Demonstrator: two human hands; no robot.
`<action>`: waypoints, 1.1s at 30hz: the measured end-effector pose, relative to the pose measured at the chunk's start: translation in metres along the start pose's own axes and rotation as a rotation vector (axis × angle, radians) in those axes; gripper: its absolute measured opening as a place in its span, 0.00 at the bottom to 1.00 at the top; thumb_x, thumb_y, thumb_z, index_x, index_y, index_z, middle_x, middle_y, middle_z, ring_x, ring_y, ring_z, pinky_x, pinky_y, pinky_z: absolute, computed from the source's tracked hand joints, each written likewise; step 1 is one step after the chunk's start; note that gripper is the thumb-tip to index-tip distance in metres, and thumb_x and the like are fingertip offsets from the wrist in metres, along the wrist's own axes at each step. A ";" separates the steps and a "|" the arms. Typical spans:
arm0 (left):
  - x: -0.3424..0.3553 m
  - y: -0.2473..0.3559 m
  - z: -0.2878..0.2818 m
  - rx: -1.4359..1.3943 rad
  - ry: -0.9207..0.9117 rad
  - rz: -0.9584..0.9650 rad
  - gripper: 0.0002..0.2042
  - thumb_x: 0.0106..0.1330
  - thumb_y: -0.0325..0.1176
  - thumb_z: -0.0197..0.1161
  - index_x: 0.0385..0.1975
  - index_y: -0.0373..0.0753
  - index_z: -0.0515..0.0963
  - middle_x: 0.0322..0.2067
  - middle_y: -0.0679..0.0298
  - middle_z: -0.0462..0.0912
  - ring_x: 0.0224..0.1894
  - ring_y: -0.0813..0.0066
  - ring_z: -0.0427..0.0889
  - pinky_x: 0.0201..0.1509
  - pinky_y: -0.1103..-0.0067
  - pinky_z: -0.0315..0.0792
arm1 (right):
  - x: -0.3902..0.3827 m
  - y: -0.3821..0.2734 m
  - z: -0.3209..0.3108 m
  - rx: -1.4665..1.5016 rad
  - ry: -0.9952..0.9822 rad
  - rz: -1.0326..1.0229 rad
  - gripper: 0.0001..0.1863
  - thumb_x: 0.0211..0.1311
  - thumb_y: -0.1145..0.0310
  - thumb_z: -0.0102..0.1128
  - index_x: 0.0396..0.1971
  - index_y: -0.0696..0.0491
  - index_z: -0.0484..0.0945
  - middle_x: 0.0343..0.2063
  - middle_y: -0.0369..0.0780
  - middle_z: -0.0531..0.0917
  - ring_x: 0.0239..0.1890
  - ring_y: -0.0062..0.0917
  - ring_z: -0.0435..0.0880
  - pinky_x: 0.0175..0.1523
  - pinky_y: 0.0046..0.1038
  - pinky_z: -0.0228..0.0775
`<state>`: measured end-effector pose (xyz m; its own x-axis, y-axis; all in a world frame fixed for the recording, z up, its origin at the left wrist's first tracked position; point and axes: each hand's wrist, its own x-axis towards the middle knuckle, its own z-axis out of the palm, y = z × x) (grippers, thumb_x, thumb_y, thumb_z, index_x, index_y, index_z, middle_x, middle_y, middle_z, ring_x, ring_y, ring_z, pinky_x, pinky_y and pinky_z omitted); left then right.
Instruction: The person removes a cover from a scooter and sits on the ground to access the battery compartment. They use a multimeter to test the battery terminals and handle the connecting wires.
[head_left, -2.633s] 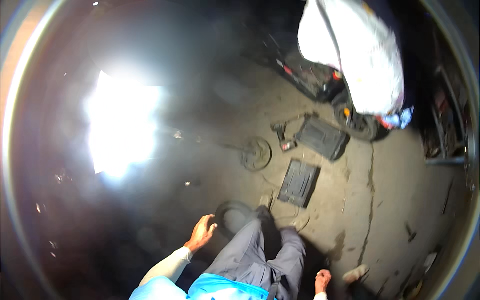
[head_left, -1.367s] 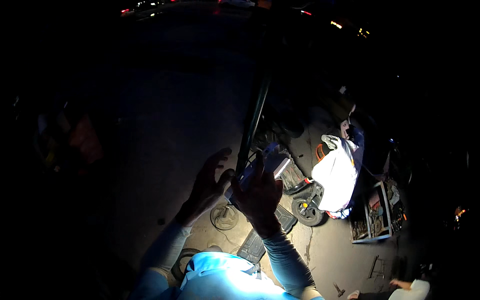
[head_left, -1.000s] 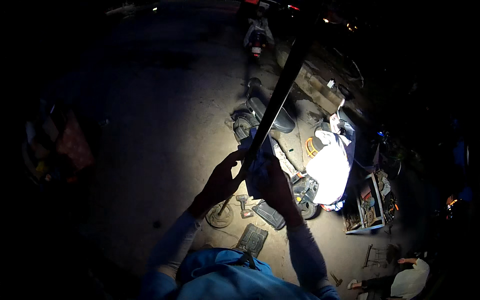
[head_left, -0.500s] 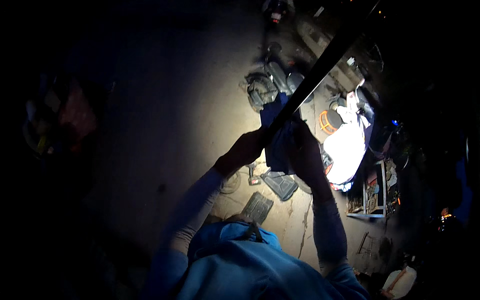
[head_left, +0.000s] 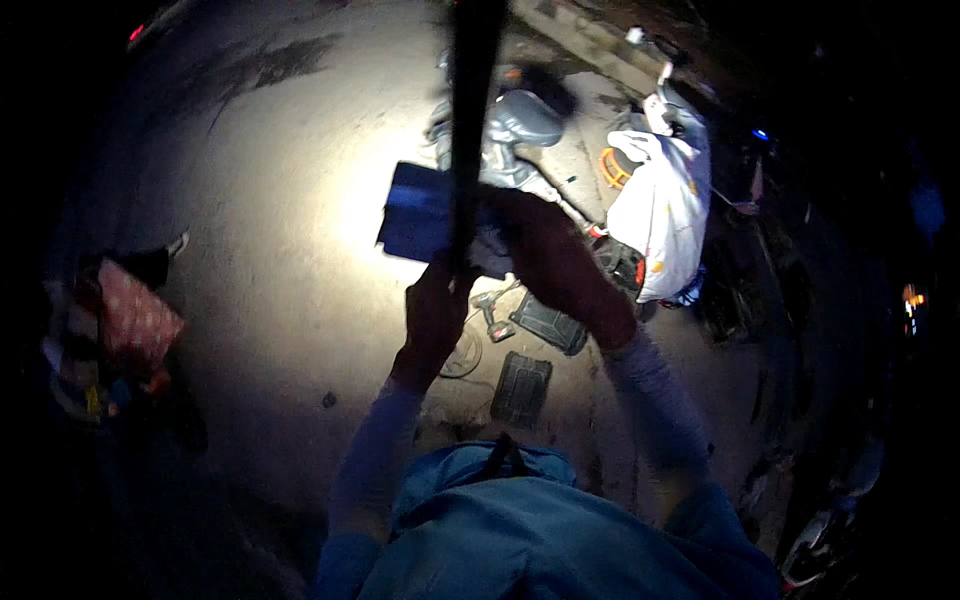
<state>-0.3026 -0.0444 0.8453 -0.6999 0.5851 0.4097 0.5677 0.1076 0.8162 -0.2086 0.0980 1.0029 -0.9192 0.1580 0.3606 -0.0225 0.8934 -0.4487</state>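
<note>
Closely, two hands [head_left: 434, 318] [head_left: 550, 250] flank one pole [head_left: 470, 110] before one blue panel [head_left: 418, 215].

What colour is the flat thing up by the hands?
The flat thing looks dark blue, and it shows best in the head view, left of the dark pole.

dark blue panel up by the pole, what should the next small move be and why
Probably steady the dark blue panel with the left hand before shifting the right hand: both hands are raised to where it overlaps the dark pole, and it is too dark to tell how firmly either grips.
</note>
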 end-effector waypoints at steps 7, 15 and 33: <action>-0.005 0.037 0.007 -0.066 -0.065 -0.066 0.20 0.71 0.35 0.70 0.58 0.34 0.77 0.39 0.52 0.87 0.36 0.60 0.86 0.43 0.69 0.79 | -0.017 0.000 -0.014 0.166 0.182 0.073 0.26 0.58 0.81 0.55 0.59 0.56 0.78 0.41 0.54 0.87 0.41 0.50 0.88 0.47 0.45 0.80; -0.042 0.030 -0.004 0.148 -0.101 -0.062 0.09 0.69 0.32 0.69 0.44 0.35 0.81 0.37 0.53 0.87 0.41 0.54 0.86 0.46 0.66 0.77 | -0.045 -0.009 -0.001 0.078 0.180 0.042 0.35 0.62 0.66 0.70 0.68 0.53 0.67 0.54 0.48 0.82 0.58 0.44 0.82 0.65 0.45 0.68; -0.025 0.025 -0.097 -0.078 -0.720 0.110 0.37 0.68 0.40 0.71 0.72 0.34 0.58 0.65 0.41 0.71 0.65 0.43 0.74 0.64 0.59 0.74 | -0.085 -0.115 0.027 -0.106 0.323 0.436 0.48 0.52 0.74 0.73 0.74 0.51 0.59 0.69 0.55 0.64 0.72 0.53 0.62 0.75 0.50 0.58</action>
<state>-0.3131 -0.1346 0.8950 -0.1668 0.9755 0.1437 0.5669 -0.0244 0.8234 -0.1383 -0.0299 1.0019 -0.6667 0.6286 0.4004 0.3882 0.7515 -0.5335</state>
